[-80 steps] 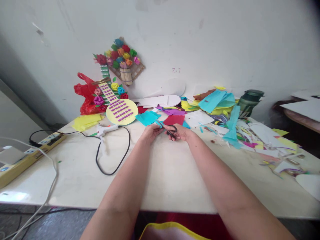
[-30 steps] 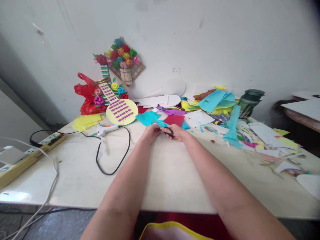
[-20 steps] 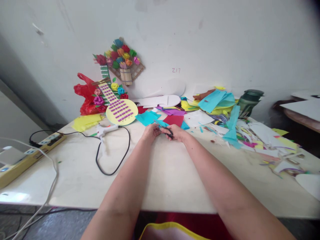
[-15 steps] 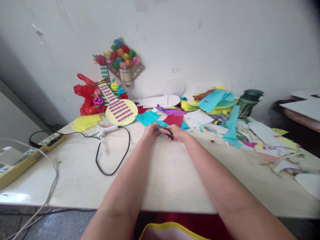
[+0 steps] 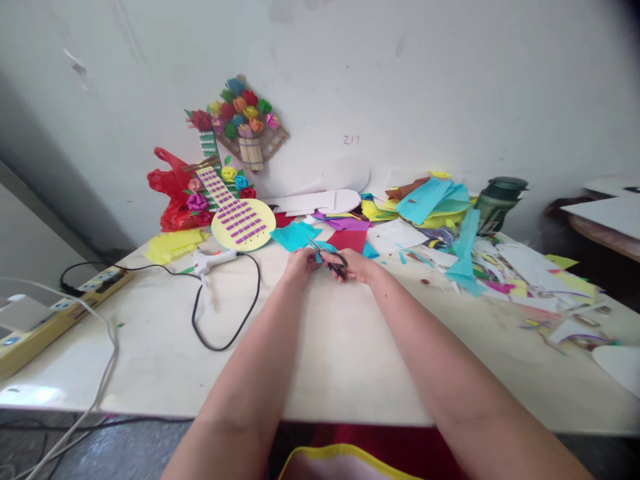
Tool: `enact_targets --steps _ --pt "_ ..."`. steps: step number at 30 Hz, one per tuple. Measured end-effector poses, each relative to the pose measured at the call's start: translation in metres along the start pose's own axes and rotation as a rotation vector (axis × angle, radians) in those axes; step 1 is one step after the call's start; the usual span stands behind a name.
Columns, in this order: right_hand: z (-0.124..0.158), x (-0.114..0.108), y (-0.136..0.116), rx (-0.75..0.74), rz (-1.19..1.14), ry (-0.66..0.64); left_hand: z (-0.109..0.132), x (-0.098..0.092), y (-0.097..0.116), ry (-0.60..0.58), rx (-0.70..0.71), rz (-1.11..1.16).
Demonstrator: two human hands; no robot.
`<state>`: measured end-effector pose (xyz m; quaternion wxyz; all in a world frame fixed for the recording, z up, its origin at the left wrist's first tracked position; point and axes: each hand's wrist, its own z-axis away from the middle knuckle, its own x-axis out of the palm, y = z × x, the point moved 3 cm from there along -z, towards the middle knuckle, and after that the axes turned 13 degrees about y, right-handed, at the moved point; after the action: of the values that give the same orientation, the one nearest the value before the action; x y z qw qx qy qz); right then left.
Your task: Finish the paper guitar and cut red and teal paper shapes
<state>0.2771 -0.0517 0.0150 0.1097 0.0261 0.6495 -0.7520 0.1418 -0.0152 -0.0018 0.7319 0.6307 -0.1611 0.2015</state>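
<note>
My right hand is closed round the black handles of a pair of scissors, whose blades point away to the upper left. Just left of it, my left hand pinches a small piece of blue paper beside the blades. Both hands are over the middle of the table. Behind them lie a blue paper sheet and a red paper piece. To the left rests a white glue gun with a looped black cord.
A yellow paper guitar leans at the back left, near a red plastic bag. Paper scraps cover the right side, by a green bottle. A power strip lies along the left edge.
The scissors' handles have spread apart and the blades have opened slightly. More of the small blue piece shows at my left fingers. Both arms stay nearly in place.
</note>
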Motion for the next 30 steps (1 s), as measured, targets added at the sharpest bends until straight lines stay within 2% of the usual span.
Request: enact_targets --steps 11,16,26,30 --pt "0.006 -0.01 -0.006 0.044 -0.03 -0.08 -0.001 -0.007 0.002 0.036 0.155 0.068" --pt "0.016 -0.016 -0.015 0.051 0.068 -0.143 -0.001 -0.007 0.005 0.083 0.17 0.104" --pt "0.017 -0.024 -0.025 0.024 0.137 -0.207 -0.007 -0.01 0.002 0.058 0.206 0.088" --pt "0.013 -0.021 -0.024 0.019 0.148 -0.18 -0.006 -0.01 0.002 0.024 0.213 0.091"
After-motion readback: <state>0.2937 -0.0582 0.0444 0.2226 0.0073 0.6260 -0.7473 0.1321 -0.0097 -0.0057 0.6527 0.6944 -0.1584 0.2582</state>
